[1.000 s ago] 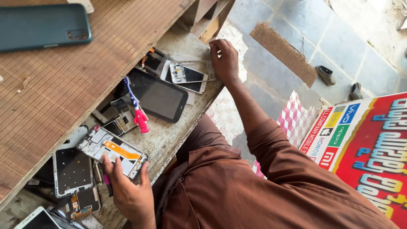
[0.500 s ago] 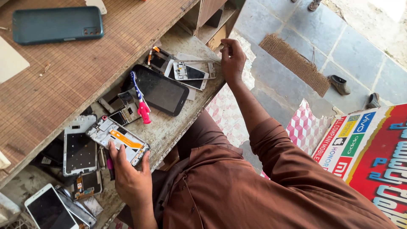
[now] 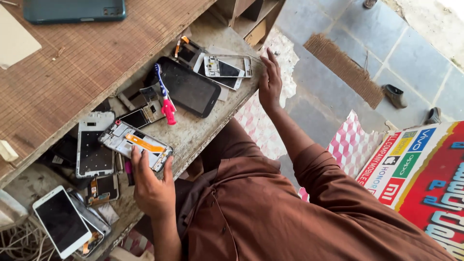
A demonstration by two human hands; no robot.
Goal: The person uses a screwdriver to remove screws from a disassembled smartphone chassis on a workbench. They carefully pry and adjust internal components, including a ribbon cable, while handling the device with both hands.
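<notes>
Gripping an opened phone frame with exposed board and orange flex strip (image 3: 137, 145), the left hand (image 3: 152, 188) is closing thumb and fingers around its near end, holding it low over the grey lower shelf (image 3: 203, 128). The right hand (image 3: 269, 82) is hovering open, fingers spread, holding nothing, just beside the shelf edge near a white empty phone frame (image 3: 227, 66). A pink-handled brush (image 3: 166, 104) is lying beside a black-screened phone (image 3: 189, 88).
</notes>
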